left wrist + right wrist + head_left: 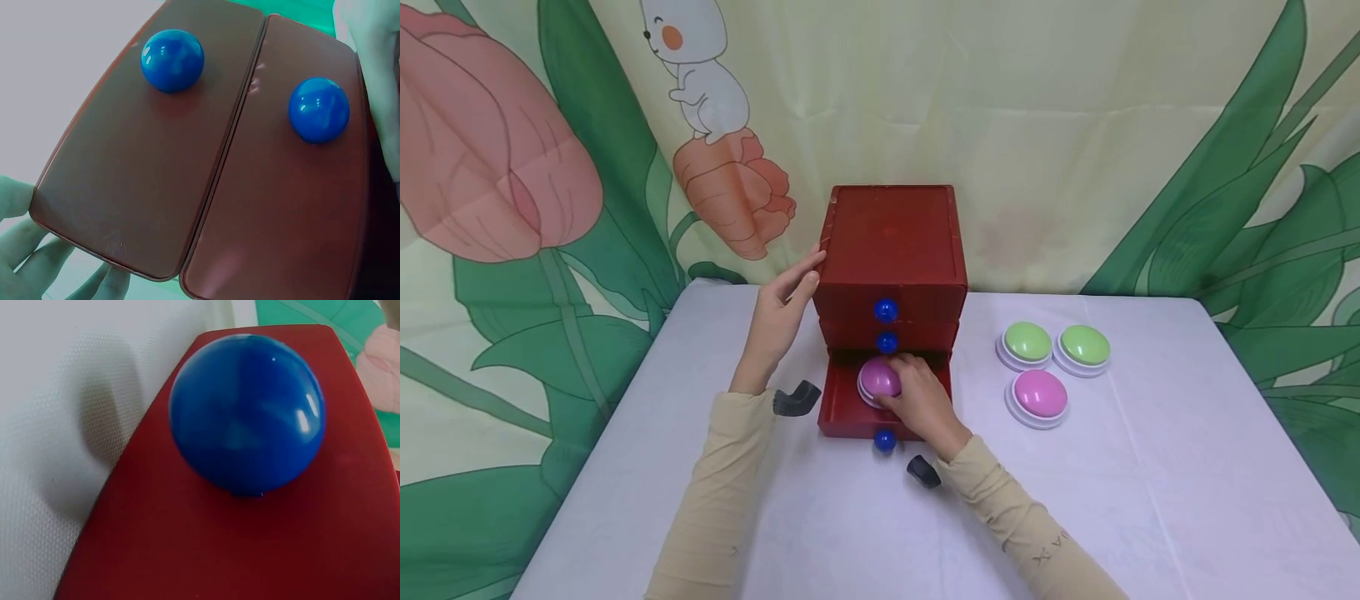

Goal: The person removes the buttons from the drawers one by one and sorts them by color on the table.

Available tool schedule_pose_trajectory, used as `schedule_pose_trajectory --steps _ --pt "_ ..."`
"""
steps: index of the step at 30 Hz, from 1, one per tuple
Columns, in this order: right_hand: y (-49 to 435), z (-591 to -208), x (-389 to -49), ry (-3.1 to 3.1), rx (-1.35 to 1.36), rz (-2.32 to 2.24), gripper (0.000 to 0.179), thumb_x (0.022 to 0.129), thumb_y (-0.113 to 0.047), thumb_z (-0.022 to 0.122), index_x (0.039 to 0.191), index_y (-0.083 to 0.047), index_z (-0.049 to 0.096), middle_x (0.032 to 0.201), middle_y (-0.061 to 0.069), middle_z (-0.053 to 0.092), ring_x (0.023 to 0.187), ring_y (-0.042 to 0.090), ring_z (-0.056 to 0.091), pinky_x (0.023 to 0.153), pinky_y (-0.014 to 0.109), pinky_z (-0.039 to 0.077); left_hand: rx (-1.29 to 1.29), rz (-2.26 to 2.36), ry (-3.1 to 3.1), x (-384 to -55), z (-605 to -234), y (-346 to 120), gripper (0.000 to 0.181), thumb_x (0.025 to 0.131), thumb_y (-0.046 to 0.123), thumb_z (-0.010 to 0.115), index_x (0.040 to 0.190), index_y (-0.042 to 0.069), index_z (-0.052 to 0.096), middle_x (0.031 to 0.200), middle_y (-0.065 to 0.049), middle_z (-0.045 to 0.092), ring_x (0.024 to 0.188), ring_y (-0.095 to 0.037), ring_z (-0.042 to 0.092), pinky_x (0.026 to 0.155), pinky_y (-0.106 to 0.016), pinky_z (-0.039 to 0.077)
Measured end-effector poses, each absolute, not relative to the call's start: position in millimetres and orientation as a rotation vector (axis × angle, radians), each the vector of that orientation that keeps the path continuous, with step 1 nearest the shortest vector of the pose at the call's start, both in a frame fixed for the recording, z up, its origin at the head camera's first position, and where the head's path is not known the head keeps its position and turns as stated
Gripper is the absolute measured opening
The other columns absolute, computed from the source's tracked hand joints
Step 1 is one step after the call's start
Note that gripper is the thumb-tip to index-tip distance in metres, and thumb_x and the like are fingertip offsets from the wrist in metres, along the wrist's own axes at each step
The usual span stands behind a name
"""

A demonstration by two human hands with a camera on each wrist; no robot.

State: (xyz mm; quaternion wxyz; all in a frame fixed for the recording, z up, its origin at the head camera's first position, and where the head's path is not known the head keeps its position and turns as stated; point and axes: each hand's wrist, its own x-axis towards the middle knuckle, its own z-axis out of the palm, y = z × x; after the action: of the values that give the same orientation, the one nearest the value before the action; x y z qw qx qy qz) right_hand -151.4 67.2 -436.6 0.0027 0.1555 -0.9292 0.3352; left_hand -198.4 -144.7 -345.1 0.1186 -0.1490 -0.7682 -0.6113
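A red drawer cabinet (891, 237) with blue round knobs stands at the back middle of the table. Its bottom drawer (838, 417) is pulled out, and a purple dome push button (874, 379) with a white base is inside. The right hand (925, 404) reaches into that drawer and grips the button's right side, thumb at the front. Against the cabinet's left side rests the left hand (778, 321), fingers extended; the left wrist view shows its fingertips along the edge of the upper drawer front (125, 156). The right wrist view shows the bottom drawer's knob (247, 412).
To the cabinet's right, two green push buttons (1028, 343) and a pink push button (1040, 394) sit on the white-covered table (1150, 467). A printed curtain (1015, 150) hangs directly behind the table. Black wrist-camera pieces (796, 400) show beside both wrists.
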Motion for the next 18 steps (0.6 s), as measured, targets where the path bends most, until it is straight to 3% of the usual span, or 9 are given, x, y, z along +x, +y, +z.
schedule_pose_trajectory --steps 10,18 --pt "66.9 -438.1 -152.5 -2.896 0.497 1.012 0.054 0.079 -0.015 0.084 0.127 -0.002 0.063 0.124 0.016 0.061 0.117 0.035 0.056 0.099 0.049 0.051 -0.437 -1.802 -2.242 -196.3 -342.6 -143.6 0.041 0.104 0.020 0.052 0.144 0.011 0.054 0.154 -0.001 0.044 0.144 -0.016 0.039 0.114 -0.043 0.039" --pt "66.7 -438.9 -152.8 -2.870 0.496 0.998 0.057 0.077 -0.017 0.086 0.126 -0.002 0.063 0.122 0.015 0.062 0.114 0.033 0.058 0.097 0.048 0.053 -0.438 -1.793 -2.234 -199.2 -346.0 -144.5 0.041 0.104 0.025 0.053 0.143 0.013 0.055 0.153 0.003 0.046 0.142 -0.012 0.041 0.113 -0.042 0.040"
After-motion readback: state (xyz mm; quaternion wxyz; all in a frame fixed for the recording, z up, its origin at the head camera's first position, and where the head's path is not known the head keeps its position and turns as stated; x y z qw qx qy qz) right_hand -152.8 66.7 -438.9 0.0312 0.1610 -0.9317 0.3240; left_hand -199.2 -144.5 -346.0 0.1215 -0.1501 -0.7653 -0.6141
